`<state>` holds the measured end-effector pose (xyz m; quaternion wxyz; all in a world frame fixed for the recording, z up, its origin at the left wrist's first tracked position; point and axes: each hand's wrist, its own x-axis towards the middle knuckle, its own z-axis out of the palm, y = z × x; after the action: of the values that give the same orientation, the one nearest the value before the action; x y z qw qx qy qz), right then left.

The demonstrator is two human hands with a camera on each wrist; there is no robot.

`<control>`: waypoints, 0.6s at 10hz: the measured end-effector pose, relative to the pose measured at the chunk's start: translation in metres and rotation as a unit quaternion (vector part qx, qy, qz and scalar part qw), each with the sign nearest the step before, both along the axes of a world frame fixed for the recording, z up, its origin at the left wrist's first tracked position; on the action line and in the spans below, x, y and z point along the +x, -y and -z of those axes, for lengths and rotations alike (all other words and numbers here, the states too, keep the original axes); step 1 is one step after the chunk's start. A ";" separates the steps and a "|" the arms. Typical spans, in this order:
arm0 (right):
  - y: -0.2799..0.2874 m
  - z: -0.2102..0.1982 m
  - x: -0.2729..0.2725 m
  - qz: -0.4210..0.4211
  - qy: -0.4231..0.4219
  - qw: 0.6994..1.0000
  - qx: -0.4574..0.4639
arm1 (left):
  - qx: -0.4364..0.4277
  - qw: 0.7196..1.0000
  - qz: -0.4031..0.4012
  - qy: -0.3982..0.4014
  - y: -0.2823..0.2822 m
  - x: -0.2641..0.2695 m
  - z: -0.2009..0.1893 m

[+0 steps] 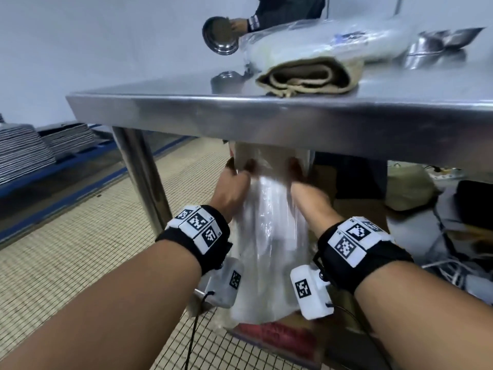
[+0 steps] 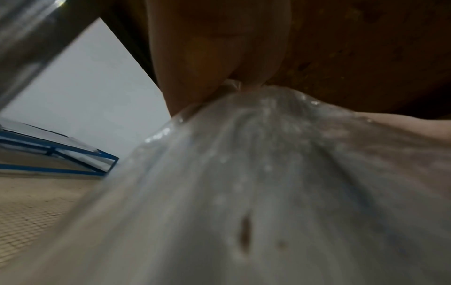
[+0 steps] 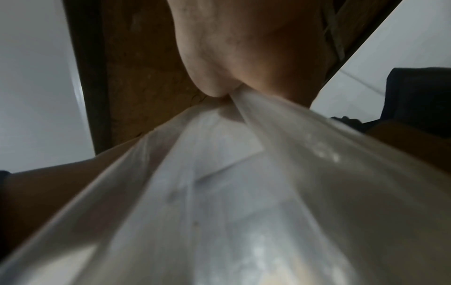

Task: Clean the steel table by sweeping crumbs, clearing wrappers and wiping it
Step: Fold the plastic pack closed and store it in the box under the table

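- Steel table (image 1: 266,116) edge overhead, top out of reach for now; likely mid wrapper-clearing.
- Clear plastic bag (image 1: 269,236) hanging below the table front, stretched taut between both hands, probably to hold its mouth open for waste.
- Folded cloth (image 1: 306,76) parked on top, wiping seemingly pending.
- Left hand (image 1: 232,188) and right hand (image 1: 306,193) each pinching the bag's upper edge.

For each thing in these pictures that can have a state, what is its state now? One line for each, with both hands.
Clear plastic bag: held up below the table edge, stretched between both hands.
Left hand: pinches the bag's top edge.
Right hand: pinches the bag's top edge.
Beige cloth: folded, lying on the table.
Steel table: still carries the cloth, wrappers and bowls.
Steel bowl: upside down on the table.
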<state>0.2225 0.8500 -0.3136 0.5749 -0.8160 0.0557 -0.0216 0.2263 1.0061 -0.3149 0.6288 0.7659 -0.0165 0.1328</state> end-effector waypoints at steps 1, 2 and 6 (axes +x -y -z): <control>0.021 0.008 -0.002 0.006 0.084 0.996 0.022 | -0.015 0.999 0.025 0.024 0.020 0.016 0.003; 0.031 0.014 0.001 0.013 0.090 0.995 0.027 | -0.037 0.998 0.028 0.035 0.033 0.023 0.007; 0.041 0.079 0.018 0.086 -0.053 0.994 -0.031 | 0.002 0.995 0.074 -0.071 0.042 0.031 0.071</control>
<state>0.2406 0.8093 -0.3929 0.5418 -0.8254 0.1560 -0.0292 0.2575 0.9636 -0.3856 0.6350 0.7713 -0.0287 0.0314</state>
